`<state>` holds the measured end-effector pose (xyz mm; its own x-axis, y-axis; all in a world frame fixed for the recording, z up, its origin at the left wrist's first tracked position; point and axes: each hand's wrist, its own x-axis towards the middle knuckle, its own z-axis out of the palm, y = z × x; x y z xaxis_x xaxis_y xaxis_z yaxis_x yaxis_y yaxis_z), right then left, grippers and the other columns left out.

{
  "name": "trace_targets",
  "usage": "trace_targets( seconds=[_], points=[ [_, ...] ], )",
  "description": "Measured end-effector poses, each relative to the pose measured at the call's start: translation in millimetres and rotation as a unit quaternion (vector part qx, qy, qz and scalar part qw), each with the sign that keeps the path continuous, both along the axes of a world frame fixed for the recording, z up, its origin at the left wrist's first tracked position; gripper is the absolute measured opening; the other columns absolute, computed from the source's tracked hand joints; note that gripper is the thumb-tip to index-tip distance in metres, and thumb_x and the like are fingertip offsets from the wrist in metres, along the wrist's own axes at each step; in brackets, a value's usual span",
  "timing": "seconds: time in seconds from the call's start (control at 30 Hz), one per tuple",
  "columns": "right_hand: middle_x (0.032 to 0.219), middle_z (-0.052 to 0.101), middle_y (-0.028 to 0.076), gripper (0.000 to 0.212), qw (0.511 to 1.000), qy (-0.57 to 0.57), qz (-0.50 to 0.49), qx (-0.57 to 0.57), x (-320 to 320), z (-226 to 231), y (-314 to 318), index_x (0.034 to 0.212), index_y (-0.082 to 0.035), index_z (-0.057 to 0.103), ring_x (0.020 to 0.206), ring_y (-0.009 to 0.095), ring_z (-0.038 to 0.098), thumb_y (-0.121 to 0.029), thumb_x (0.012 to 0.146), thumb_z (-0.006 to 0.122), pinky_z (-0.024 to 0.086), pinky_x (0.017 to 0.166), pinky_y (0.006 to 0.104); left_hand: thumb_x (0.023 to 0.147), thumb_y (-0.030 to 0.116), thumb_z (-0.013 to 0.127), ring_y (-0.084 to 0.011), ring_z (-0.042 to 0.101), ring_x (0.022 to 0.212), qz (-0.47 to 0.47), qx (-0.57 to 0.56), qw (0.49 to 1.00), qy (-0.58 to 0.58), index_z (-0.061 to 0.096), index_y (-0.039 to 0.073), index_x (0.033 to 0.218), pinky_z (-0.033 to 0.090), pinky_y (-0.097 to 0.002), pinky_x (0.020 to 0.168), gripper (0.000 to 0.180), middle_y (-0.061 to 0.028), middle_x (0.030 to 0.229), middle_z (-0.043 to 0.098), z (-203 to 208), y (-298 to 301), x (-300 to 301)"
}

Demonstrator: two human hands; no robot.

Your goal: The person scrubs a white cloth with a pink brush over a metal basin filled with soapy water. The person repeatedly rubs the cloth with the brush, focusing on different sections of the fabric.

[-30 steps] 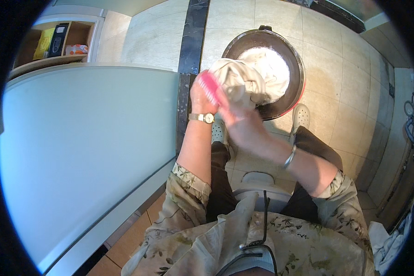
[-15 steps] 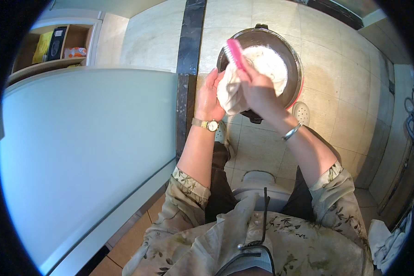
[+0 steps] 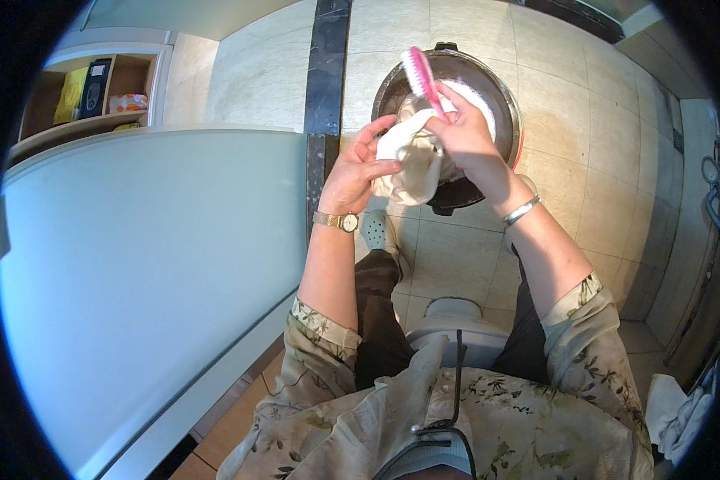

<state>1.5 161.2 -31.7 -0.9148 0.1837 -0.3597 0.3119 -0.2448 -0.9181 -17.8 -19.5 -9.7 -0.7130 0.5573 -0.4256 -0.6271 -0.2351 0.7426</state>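
A pale, wet-looking cloth (image 3: pixel 414 170) hangs bunched between my two hands over the near side of a round dark basin (image 3: pixel 494 86). My left hand (image 3: pixel 355 178), with a watch on its wrist, holds the cloth's left side, thumb over it and fingers partly spread behind. My right hand (image 3: pixel 474 144) is closed round the handle of a pink scrubbing brush (image 3: pixel 418 74), its white bristles turned to the left. The right fingers also meet the cloth's upper edge. White suds or cloth (image 3: pixel 477 98) show in the basin, partly hidden by my right hand.
A frosted panel (image 3: pixel 160 272) stands close on my left, ending at a dark stone post (image 3: pixel 320 176). Beyond it is a shelf unit (image 3: pixel 128 116) with several packages. My clog (image 3: pixel 378 230) rests near the basin. Light-coloured cloth (image 3: pixel 676 416) lies at the lower right.
The brush has come off the cloth and moved up, its bristles now facing left. My left hand has shifted left, and the cloth has been turned and bunched, its upper edge now at my right fingers.
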Motion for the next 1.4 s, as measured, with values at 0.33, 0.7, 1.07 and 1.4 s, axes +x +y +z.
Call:
trace_targets(
  seconds=[0.33, 0.7, 1.07, 1.4],
  points=[
    [0.072, 0.059, 0.007, 0.039, 0.999, 0.029, -0.039, 0.026, 3.1, -11.3, -9.4, 0.113, 0.0, 0.053, 0.049, 0.015, 0.051, -0.015, 0.078, 0.062, 0.039, 0.042, 0.0301, 0.092, 0.024, 0.049, -0.0224, 0.059, 0.094, 0.197, 0.007, 0.974, -0.111, 0.053, -0.005, 0.11, 0.047, -0.0337, 0.083, 0.035, -0.0147, 0.106, 0.06, -7.9, 4.5, -6.3],
    [0.077, 0.06, 0.018, 0.046, 0.88, 0.096, 0.216, 0.412, 40.3, 28.7, -57.1, 0.134, -0.012, 0.031, 0.064, 0.03, 0.061, -0.024, 0.091, 0.043, 0.049, 0.056, 0.0388, 0.094, 0.025, 0.041, -0.0267, 0.057, 0.095, 0.222, 0.087, 0.945, -0.226, 0.047, 0.0, 0.116, 0.047, -0.0398, 0.084, 0.034, -0.0152, 0.106, 0.058, -31.8, -5.4, -3.0],
    [0.067, 0.058, 0.017, 0.041, 0.937, 0.083, 0.128, 0.314, 29.8, 19.6, -51.1, 0.131, -0.009, 0.039, 0.059, 0.031, 0.06, -0.017, 0.091, 0.044, 0.05, 0.053, 0.0394, 0.089, 0.01, 0.046, -0.0237, 0.059, 0.093, 0.222, -0.006, 0.972, -0.069, 0.048, -0.003, 0.115, 0.048, -0.0341, 0.082, 0.029, -0.0137, 0.107, 0.059, -10.2, 16.3, 7.3],
    [0.059, 0.056, 0.01, 0.042, 0.95, -0.047, 0.129, 0.281, 11.5, 38.2, -34.6, 0.134, -0.019, 0.039, 0.051, 0.017, 0.054, -0.027, 0.092, 0.043, 0.043, 0.05, 0.0333, 0.088, 0.004, 0.044, -0.0238, 0.057, 0.098, 0.171, -0.011, 0.982, -0.075, 0.047, -0.003, 0.12, 0.046, -0.035, 0.085, 0.033, -0.014, 0.11, 0.057, -7.7, 5.4, 1.4]
  ],
)
